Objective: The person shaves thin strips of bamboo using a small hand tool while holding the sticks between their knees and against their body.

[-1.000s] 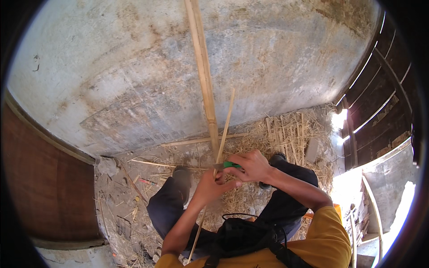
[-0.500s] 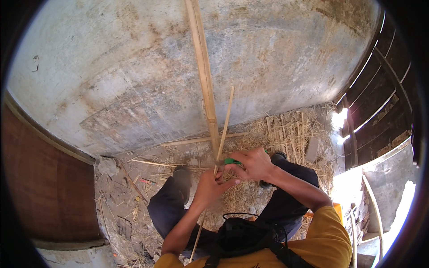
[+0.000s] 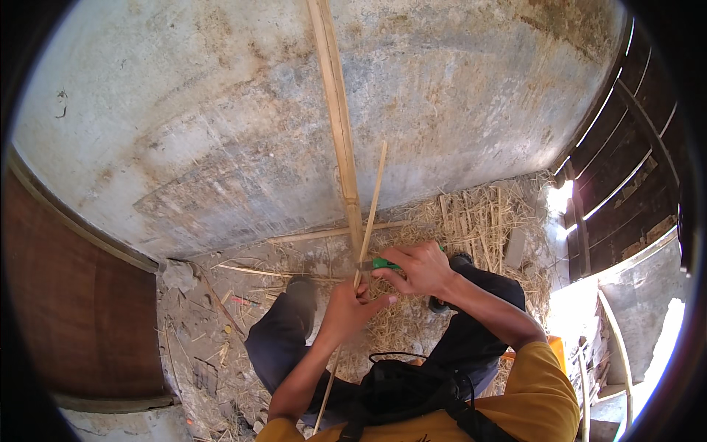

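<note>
A thin, pale bamboo strip (image 3: pixel 377 184) slants from my lap up toward the wall. My left hand (image 3: pixel 343 309) is closed around its middle, with the thumb stretched out to the right. In my right hand (image 3: pixel 422 269) is a green-handled knife (image 3: pixel 381 263), gripped by its handle. Its short blade points left and lies against or across the strip just above my left fingers; I cannot tell how deep it sits. Behind the strip, a thicker bamboo pole (image 3: pixel 335 103) leans on the wall.
A stained plaster wall (image 3: pixel 243 125) rises ahead. Shavings and straw (image 3: pixel 471 228) litter the floor between and beyond my feet. At the left is a brown wooden panel (image 3: pixel 81 295); dark slatted boards (image 3: pixel 626 155) stand at the right. A long split stick (image 3: pixel 294 236) lies along the wall's foot.
My right hand has shifted slightly up, away from my left hand, and the knife's blade shows more clearly against the strip. The left hand and strip have barely moved.
</note>
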`<state>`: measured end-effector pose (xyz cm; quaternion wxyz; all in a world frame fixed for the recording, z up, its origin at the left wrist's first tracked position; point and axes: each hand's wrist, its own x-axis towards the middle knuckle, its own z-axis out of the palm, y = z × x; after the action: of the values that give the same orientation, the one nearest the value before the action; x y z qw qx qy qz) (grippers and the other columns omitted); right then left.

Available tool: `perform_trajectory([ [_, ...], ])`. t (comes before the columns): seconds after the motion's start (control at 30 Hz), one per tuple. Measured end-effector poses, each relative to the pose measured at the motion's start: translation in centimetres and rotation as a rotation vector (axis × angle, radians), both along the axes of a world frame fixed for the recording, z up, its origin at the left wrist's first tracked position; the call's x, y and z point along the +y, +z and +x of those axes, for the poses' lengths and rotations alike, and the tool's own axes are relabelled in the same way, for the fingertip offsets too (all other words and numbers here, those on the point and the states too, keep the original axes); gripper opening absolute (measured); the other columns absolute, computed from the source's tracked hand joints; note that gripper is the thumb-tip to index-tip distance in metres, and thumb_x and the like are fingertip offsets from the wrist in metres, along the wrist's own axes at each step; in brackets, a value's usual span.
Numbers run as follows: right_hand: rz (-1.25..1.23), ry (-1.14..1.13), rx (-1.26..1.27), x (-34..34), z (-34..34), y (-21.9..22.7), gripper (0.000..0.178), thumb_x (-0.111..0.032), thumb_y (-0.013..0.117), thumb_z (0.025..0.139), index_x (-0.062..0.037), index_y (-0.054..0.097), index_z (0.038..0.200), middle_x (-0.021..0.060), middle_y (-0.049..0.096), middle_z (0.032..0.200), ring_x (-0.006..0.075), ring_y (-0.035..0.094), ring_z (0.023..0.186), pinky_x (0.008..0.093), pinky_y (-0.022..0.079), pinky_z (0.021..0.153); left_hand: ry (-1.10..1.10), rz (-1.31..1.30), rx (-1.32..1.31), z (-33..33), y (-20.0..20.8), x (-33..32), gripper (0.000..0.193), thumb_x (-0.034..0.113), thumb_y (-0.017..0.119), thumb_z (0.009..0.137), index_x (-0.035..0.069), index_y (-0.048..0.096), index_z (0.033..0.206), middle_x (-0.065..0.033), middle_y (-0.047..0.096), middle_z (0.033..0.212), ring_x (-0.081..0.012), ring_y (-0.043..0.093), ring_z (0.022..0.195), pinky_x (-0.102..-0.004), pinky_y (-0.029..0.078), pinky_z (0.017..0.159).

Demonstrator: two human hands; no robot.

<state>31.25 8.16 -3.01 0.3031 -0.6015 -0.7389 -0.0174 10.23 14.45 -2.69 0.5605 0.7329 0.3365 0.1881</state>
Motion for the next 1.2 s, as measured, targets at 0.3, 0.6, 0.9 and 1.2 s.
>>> perform_trajectory([
  [0.3, 0.042, -0.110, 0.086, 1.2, 2.7, 0.8, 0.026, -0.032, 0.079, 0.095, -0.0084, 0.076, 0.105, 0.0107, 0.072, 0.077, 0.0314, 0.068, 0.059, 0.0404, 0.052, 0.054, -0.017, -0.021, -0.005, -0.2, -0.3, -0.5, 0.060, 0.033, 0.092, 0.088, 0.010, 0.038, 0.073, 0.0056, 0.034, 0.063, -0.0080, 0.033, 0.059, -0.0324, 0.027, 0.051],
  [0.6, 0.062, -0.154, 0.105, 1.3, 3.2, 0.7, 0.028, -0.035, 0.078, 0.096, -0.0077, 0.074, 0.101, 0.0118, 0.068, 0.071, 0.0320, 0.067, 0.058, 0.0415, 0.052, 0.055, 0.010, 0.105, -0.058, 0.0, -2.0, -0.6, 0.049, 0.042, 0.049, 0.115, 0.003, 0.055, 0.086, 0.0010, 0.044, 0.068, -0.0105, 0.042, 0.065, -0.0355, 0.038, 0.058],
  [0.9, 0.039, -0.211, 0.128, 1.6, 4.5, 2.1, 0.025, -0.035, 0.071, 0.102, -0.0108, 0.073, 0.105, 0.0131, 0.066, 0.067, 0.0362, 0.067, 0.058, 0.0434, 0.052, 0.055, 0.003, -0.009, -0.116, -0.2, -3.2, -1.0, 0.056, 0.044, 0.038, 0.118, 0.005, 0.050, 0.080, 0.0016, 0.045, 0.067, -0.0104, 0.042, 0.061, -0.0338, 0.035, 0.056],
  [1.2, 0.057, -0.392, 0.172, 2.9, 8.4, 3.5, 0.029, -0.039, 0.066, 0.105, -0.0104, 0.071, 0.100, 0.0122, 0.061, 0.062, 0.0328, 0.065, 0.055, 0.0436, 0.049, 0.054, -0.070, -0.197, -0.083, -0.3, -4.0, -1.6, 0.066, 0.046, 0.030, 0.119, 0.001, 0.049, 0.075, -0.0074, 0.045, 0.061, -0.0210, 0.047, 0.057, -0.0393, 0.042, 0.061],
])
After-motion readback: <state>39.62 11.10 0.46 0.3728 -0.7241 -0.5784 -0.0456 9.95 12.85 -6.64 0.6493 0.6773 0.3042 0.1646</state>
